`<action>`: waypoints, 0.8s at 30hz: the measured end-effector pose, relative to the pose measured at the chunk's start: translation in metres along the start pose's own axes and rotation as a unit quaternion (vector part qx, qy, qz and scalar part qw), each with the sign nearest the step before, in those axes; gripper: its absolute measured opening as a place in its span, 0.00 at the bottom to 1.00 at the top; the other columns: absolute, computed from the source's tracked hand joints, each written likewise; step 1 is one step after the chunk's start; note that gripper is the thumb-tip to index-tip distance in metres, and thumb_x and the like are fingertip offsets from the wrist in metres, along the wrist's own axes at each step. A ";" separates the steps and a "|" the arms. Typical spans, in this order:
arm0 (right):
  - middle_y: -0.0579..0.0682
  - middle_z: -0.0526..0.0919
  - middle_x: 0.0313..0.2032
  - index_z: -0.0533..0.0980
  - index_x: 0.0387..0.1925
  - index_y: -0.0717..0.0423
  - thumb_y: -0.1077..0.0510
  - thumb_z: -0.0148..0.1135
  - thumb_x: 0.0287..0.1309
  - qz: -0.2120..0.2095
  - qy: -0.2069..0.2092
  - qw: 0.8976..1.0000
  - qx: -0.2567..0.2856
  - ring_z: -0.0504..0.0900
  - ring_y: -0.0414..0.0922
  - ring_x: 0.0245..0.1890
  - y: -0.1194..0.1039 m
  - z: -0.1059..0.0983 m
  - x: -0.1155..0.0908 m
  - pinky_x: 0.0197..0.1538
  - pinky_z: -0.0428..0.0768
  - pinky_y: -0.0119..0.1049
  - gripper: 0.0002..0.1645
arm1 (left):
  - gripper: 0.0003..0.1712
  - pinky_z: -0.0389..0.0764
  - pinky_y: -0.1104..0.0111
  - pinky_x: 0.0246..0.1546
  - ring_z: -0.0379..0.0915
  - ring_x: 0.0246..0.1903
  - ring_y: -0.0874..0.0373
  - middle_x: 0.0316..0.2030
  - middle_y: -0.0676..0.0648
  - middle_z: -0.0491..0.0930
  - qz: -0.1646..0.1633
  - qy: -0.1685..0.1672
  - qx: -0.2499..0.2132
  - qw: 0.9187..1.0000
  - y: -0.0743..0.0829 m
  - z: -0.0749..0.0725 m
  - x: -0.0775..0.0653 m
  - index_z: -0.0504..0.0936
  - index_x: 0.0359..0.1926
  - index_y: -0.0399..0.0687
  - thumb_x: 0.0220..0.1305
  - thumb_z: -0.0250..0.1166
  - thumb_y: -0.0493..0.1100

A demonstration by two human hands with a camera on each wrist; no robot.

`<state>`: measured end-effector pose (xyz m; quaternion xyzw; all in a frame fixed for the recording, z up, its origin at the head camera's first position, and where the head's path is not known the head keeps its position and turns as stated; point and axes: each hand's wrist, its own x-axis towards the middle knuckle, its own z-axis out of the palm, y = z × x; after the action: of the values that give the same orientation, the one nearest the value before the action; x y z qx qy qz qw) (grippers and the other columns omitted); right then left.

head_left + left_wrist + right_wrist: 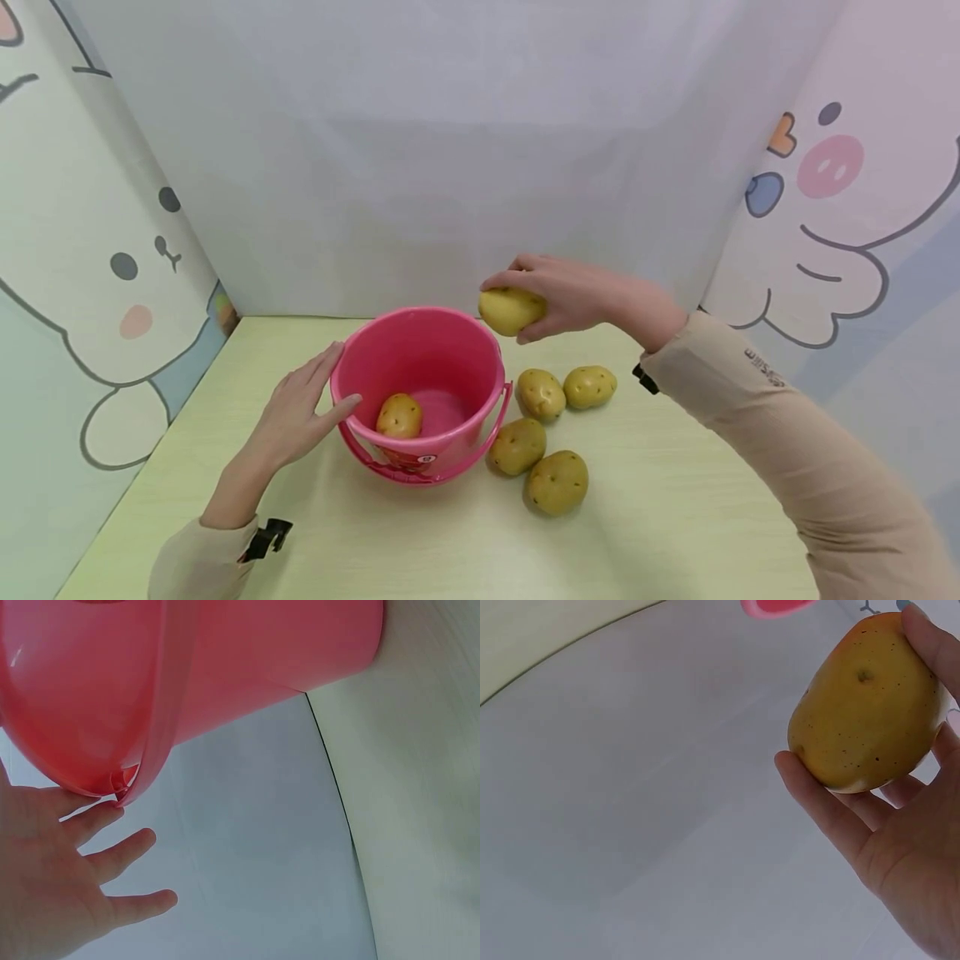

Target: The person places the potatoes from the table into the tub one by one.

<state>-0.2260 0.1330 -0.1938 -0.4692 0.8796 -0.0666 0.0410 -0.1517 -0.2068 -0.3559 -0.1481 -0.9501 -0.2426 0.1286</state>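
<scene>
A pink bucket point(450, 433) stands upright on the table, its handle folded down at the front. One potato point(399, 416) lies on the bucket's floor. My left hand point(300, 408) rests at the bucket's left rim with its fingers straight; the left wrist view shows the spread fingers touching the rim point(82, 787) near the handle joint. In my right hand point(573, 292) another potato point(512, 310) is gripped between thumb and fingers, raised above the table just right of the bucket's rim. The right wrist view shows this yellow-brown potato point(866, 705) closely.
To the bucket's right, several potatoes point(558, 482) lie grouped on the pale wooden table point(675, 517). A white sheet point(465, 167) hangs behind the table. Panels with cartoon animals point(832, 167) stand on both sides.
</scene>
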 end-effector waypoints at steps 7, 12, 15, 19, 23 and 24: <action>0.49 0.66 0.47 0.63 0.58 0.46 0.52 0.67 0.44 0.002 -0.012 1.000 0.013 0.66 0.44 0.45 -0.007 -0.001 0.015 0.43 0.70 0.36 0.38 | 0.46 0.56 0.40 0.49 0.51 0.57 0.41 0.62 0.39 0.55 0.002 0.001 0.000 1.000 0.000 0.001 0.000 0.49 0.67 0.45 0.54 0.58 0.58; 0.49 0.66 0.47 0.63 0.59 0.45 0.52 0.66 0.45 0.011 -0.026 0.999 0.021 0.66 0.43 0.44 -0.013 -0.003 0.026 0.43 0.70 0.35 0.37 | 0.46 0.56 0.40 0.49 0.51 0.57 0.41 0.62 0.39 0.55 0.001 0.001 0.000 1.000 0.000 0.002 0.001 0.49 0.67 0.46 0.54 0.58 0.58; 0.48 0.66 0.46 0.63 0.59 0.44 0.52 0.67 0.45 0.018 -0.035 0.999 0.028 0.66 0.43 0.44 -0.016 -0.004 0.034 0.42 0.71 0.34 0.38 | 0.46 0.56 0.40 0.49 0.51 0.57 0.41 0.62 0.39 0.55 0.002 0.002 0.000 1.000 -0.001 0.002 0.001 0.49 0.67 0.46 0.54 0.58 0.58; 0.48 0.66 0.46 0.63 0.58 0.43 0.52 0.67 0.44 0.029 -0.049 0.998 0.035 0.66 0.42 0.44 -0.020 -0.003 0.044 0.42 0.71 0.33 0.37 | 0.46 0.55 0.40 0.49 0.51 0.57 0.41 0.62 0.39 0.55 0.002 0.001 -0.002 1.000 -0.001 0.002 0.001 0.49 0.67 0.46 0.54 0.58 0.58; 0.47 0.66 0.45 0.63 0.58 0.43 0.52 0.67 0.44 0.037 -0.061 0.997 0.041 0.65 0.42 0.44 -0.023 -0.002 0.053 0.41 0.72 0.33 0.37 | 0.46 0.56 0.40 0.49 0.51 0.57 0.41 0.62 0.39 0.54 0.000 -0.001 -0.003 1.000 0.000 0.002 0.001 0.49 0.67 0.45 0.54 0.59 0.58; 0.47 0.66 0.45 0.63 0.58 0.43 0.53 0.67 0.44 0.038 -0.062 0.996 0.045 0.65 0.42 0.44 -0.024 -0.001 0.055 0.40 0.72 0.33 0.37 | 0.46 0.56 0.40 0.49 0.51 0.57 0.41 0.62 0.39 0.54 0.000 -0.001 -0.002 1.000 0.000 0.002 0.001 0.49 0.67 0.45 0.54 0.59 0.58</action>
<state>-0.2372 0.0744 -0.1896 -0.4364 0.8886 -0.0754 0.1196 -0.1531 -0.2060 -0.3571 -0.1485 -0.9497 -0.2447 0.1273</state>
